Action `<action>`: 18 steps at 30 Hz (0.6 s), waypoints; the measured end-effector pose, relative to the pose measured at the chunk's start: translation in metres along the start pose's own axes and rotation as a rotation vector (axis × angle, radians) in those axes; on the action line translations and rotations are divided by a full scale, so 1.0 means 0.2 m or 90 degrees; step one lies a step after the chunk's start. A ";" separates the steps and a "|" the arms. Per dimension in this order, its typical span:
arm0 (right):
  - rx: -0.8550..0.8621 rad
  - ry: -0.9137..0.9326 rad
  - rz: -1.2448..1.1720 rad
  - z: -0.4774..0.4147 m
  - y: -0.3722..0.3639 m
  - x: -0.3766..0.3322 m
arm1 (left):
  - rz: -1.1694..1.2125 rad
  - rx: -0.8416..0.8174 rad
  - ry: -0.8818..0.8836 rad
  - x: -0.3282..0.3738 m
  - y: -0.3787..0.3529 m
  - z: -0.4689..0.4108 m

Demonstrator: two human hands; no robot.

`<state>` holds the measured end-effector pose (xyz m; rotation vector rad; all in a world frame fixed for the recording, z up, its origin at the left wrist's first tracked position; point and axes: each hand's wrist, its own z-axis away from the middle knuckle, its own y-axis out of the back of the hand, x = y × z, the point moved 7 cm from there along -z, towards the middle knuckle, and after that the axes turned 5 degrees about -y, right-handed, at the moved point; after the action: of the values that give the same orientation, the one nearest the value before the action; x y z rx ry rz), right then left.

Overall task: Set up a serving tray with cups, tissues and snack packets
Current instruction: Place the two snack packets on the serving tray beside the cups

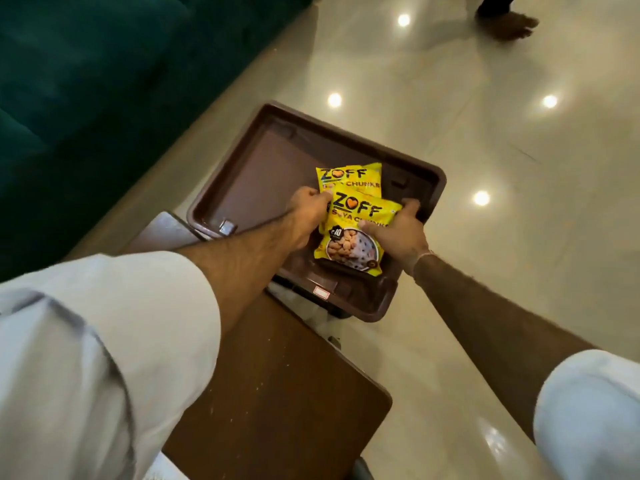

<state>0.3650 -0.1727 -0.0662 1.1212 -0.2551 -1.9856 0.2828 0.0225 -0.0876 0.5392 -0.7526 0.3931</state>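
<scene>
A brown plastic serving tray (263,161) rests on the far end of a wooden table and juts out over the floor. Two yellow snack packets lie overlapping inside it: the far packet (349,178) and the near packet (356,233) on top of it. My left hand (308,216) grips the packets' left edge. My right hand (398,233) holds the near packet's right side, its fingers curled over the top right corner. No cups or tissues are in view.
The dark wooden table (277,382) runs toward me under my arms. A dark green sofa (86,81) fills the left side. Glossy cream floor tiles (485,150) lie to the right. Another person's bare foot (512,24) stands at the top right.
</scene>
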 end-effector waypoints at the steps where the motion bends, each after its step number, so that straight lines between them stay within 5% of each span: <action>1: 0.007 -0.022 -0.050 0.00 0.00 0.01 | 0.018 -0.005 0.013 0.02 -0.01 0.00; 10: -0.104 -0.073 -0.442 0.07 -0.02 0.07 | 0.238 -0.141 0.060 0.06 -0.03 0.20; 18: -0.240 -0.038 -0.527 0.23 -0.13 -0.17 | 0.440 -0.107 0.052 -0.01 0.23 0.35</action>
<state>0.3242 -0.1406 -0.0317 0.9966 0.6356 -2.6238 0.2213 0.0178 -0.0316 0.0870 -0.8726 0.9761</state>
